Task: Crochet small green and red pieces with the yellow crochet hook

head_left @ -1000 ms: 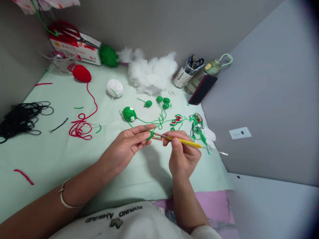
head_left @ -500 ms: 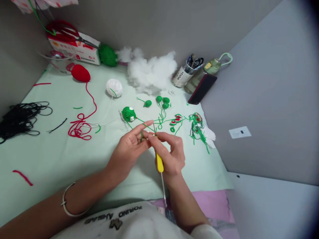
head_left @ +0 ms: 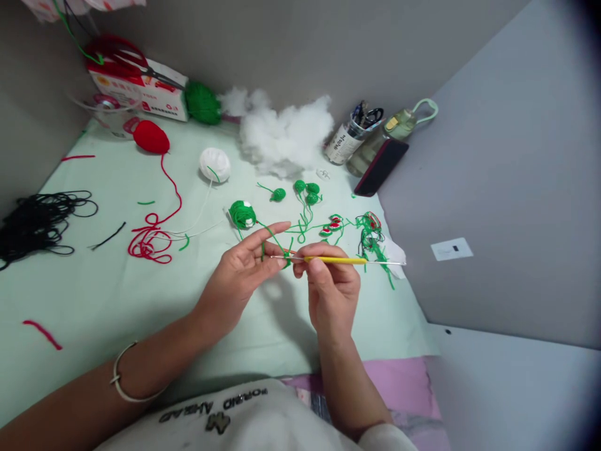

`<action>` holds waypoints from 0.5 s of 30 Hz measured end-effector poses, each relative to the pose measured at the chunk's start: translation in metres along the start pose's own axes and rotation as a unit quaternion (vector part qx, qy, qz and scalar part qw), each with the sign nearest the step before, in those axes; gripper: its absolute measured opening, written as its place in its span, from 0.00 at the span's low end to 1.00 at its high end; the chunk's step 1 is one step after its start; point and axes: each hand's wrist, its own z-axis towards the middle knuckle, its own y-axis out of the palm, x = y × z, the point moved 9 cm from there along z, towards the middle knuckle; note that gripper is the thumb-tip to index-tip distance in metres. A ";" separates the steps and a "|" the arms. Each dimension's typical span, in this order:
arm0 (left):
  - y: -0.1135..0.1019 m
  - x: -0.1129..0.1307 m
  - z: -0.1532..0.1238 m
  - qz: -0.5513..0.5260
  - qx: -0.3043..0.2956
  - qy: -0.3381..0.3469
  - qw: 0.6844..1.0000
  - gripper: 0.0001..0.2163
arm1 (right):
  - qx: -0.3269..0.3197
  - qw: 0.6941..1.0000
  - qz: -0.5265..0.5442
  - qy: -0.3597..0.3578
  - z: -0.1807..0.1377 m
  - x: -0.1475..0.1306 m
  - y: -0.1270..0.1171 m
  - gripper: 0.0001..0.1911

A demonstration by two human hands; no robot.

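Crochet hook [head_left: 334, 259] lies level, tip pointing left toward left hand [head_left: 239, 275].

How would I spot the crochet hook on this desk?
On the pale green mat, two hands meet near the middle. The right hand pinches the hook, level, tip at the green yarn in the left hand. It alone is a thin metal rod with a yellow grip.

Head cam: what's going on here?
A person is crocheting at a table. The right hand holds a yellow crochet hook level, its tip at the green yarn pinched in the left hand. The strand runs back to a small green ball; finished green pieces and white stuffing lie beyond.
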 end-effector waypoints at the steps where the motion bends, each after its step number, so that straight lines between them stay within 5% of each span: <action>1: 0.001 0.000 0.000 -0.001 -0.001 0.002 1.000 0.21 | -0.005 1.000 -0.005 0.000 0.000 0.000 0.001 0.04; 8: 0.003 -0.003 0.000 -0.014 -0.001 -0.022 1.000 0.18 | 0.025 0.991 -0.125 -0.043 0.002 -0.011 -0.003 0.08; 15: 0.003 -0.003 -0.001 0.005 -0.001 -0.017 1.000 0.17 | 0.012 0.994 -0.105 -0.038 0.003 -0.006 -0.004 0.09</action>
